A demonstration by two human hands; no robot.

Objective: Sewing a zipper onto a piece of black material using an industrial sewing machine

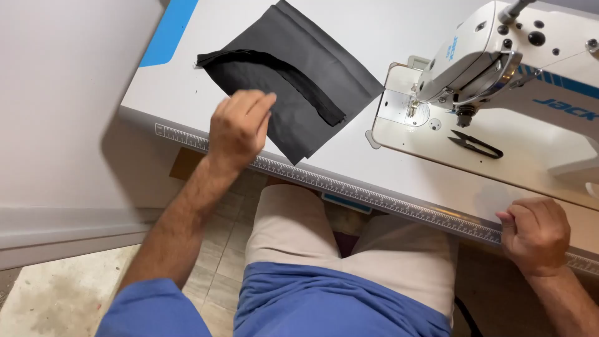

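Nearest the lens, blue shirt [312, 306] and pale beige shorts [299, 224] over the lap, seated at the worktop [187, 93]. Left hand [239, 126] stretched forward over the front part of the worktop, fingers bent and bunched together, tips pressing on the near left part of a black fabric piece [293, 68]; whether pinching a fold or only resting on top, cannot tell. Fabric lying flat on the white worktop as a rough square turned on its corner, far corner pointing away, right corner reaching just beside the needle plate [399, 106]. On top of the fabric, a darker curved strip [281, 75] running from the left edge in an arc down toward the right. Along the near edge of the worktop, a printed measuring ruler [349, 190] spanning from left to right. Right hand [535, 234] well apart from the fabric, curled into a loose fist and gripping the worktop edge at the ruler, holding nothing else. Beyond that hand, white sewing machine [499, 56] with its head over the needle plate, and black thread snips [474, 143] lying on the machine bed. Far left, a blue panel [168, 31] at the worktop's corner; below, tiled floor [218, 249].
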